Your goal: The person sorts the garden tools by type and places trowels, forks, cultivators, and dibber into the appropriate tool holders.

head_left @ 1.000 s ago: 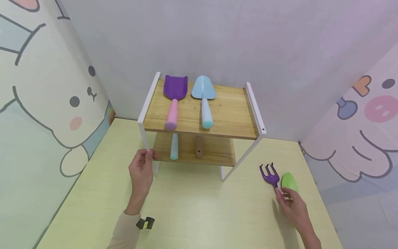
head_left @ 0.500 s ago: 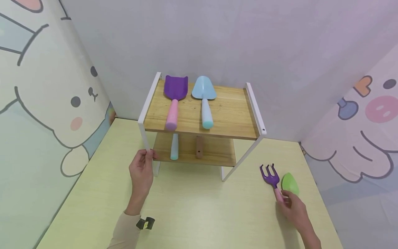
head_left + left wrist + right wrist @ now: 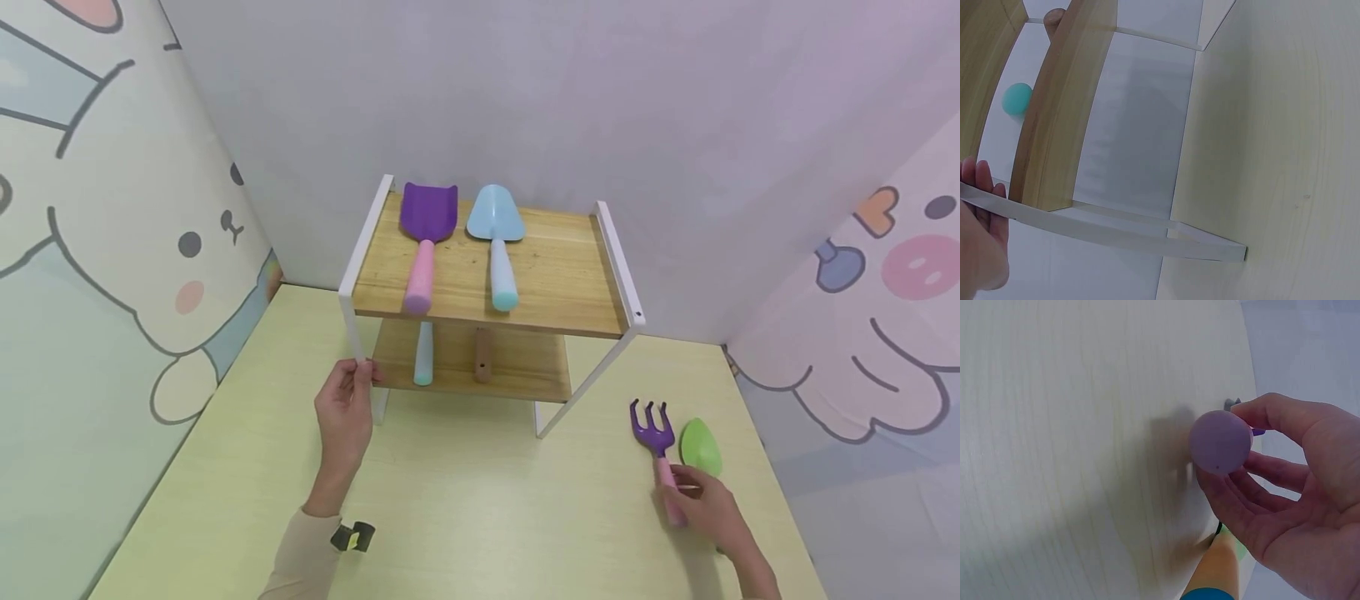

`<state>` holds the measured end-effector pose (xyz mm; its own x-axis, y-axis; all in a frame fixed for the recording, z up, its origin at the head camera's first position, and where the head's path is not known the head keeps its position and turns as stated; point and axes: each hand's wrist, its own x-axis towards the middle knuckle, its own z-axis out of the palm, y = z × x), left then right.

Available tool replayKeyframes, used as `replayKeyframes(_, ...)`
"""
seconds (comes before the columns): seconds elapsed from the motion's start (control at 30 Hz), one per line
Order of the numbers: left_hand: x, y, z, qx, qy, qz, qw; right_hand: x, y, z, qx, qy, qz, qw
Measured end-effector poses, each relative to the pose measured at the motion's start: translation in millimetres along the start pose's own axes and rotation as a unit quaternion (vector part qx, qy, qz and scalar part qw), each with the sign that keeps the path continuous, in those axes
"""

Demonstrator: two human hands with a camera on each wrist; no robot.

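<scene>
My left hand (image 3: 345, 417) pinches the front left post of a two-tier shelf rack (image 3: 483, 323) with white metal sides and wooden boards. In the left wrist view, its fingers (image 3: 984, 178) curl around the white frame (image 3: 1116, 234). At the right, my right hand (image 3: 701, 500) holds a garden hand fork (image 3: 655, 435) by its pink handle, purple prongs pointing away from me. Seen end-on in the right wrist view, the handle's round purple butt (image 3: 1219, 442) lies between thumb and fingers. Just right of the fork is a green trowel (image 3: 699, 446); the hand overlaps its orange handle (image 3: 1213, 569).
On the top board lie a purple shovel (image 3: 429, 212) with a pink handle and a light blue trowel (image 3: 497, 215). Below, a pale blue handle (image 3: 424, 354) and a brown handle (image 3: 483, 354) poke out. Cartoon-printed curtains enclose the pale wood table (image 3: 480, 500).
My right hand has drawn the hand fork slightly toward me, and the fork has turned straighter, with more of its pink handle showing. The left hand keeps its hold on the post.
</scene>
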<state>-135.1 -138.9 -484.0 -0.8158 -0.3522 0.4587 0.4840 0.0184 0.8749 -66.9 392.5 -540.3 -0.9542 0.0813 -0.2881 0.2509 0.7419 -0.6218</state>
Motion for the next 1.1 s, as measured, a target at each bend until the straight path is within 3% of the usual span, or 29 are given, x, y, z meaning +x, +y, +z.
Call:
replayKeyframes(0.23,-0.2,1.0,0.8,0.011,0.000,0.016,0.9998,-2,1,0.5,0.070,-0.010,0.012,0.997)
replayKeyframes(0.5,-0.7,0.8,0.8,0.012,-0.001,0.020,0.9997,-11,-2,5.7,0.152,0.010,0.026,0.988)
replayKeyframes(0.87,-0.7,0.2,0.4,0.009,-0.004,0.001,1.0000,-20,-8,11.9,0.218,0.032,-0.026,0.975)
replayKeyframes(1.1,-0.1,-0.5,-0.6,0.017,-0.003,0.001,0.9999,-26,-15,14.6,0.223,0.040,-0.055,0.972)
